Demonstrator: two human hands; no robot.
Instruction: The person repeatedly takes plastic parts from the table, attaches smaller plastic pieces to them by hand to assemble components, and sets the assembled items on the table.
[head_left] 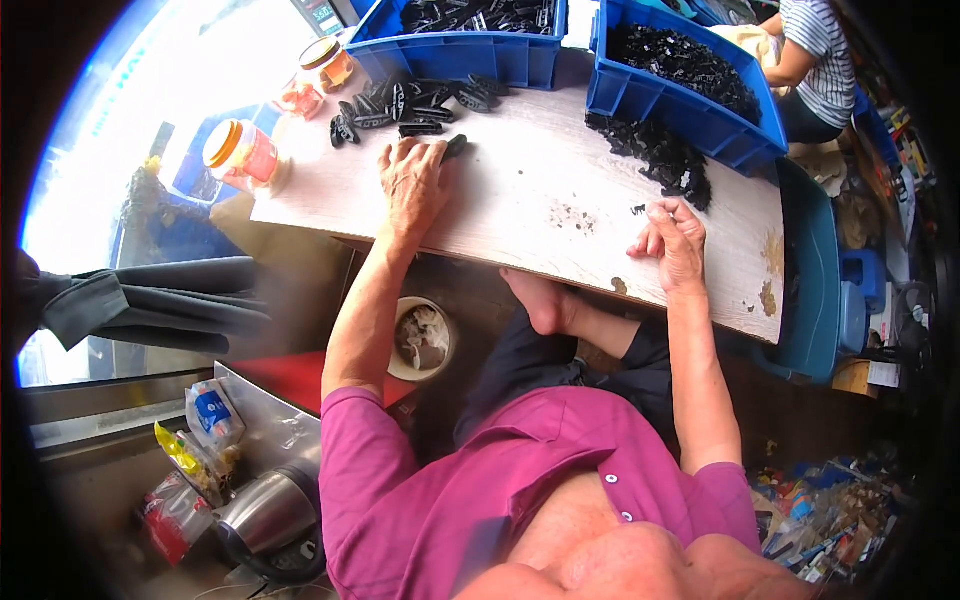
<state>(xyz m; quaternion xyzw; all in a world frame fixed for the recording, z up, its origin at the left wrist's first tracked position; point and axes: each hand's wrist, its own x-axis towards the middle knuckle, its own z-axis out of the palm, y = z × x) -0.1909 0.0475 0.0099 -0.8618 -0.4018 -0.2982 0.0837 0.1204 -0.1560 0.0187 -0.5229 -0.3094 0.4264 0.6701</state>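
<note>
The right hand is raised over the right part of the table, thumb and forefinger drawn together, with a small black piece at their tips, seemingly pinched there; its other fingers are curled. The left hand lies palm down near the far left part of the table, fingers bent forward. A dark oval piece shows beside its thumb side; whether the hand grips it, I cannot tell.

Just beyond the left hand is a loose pile of black oval pieces. Past the right hand, a heap of tiny black parts spreads along the foot of a blue bin full of more. A second blue bin, also loaded with black pieces, stands at the far edge.

The table has a pale wood-grain top, speckled dark near the middle and worn to brown patches toward the right end. Jars with orange lids stand at its left, against bright window light.

Below sit a pail with scraps in it and a red board. At lower left are a metal kettle and plastic packets; a grey garment hangs above. A teal tub stands by the right end, a litter heap lies at lower right, and a co-worker in a striped shirt is at upper right.
</note>
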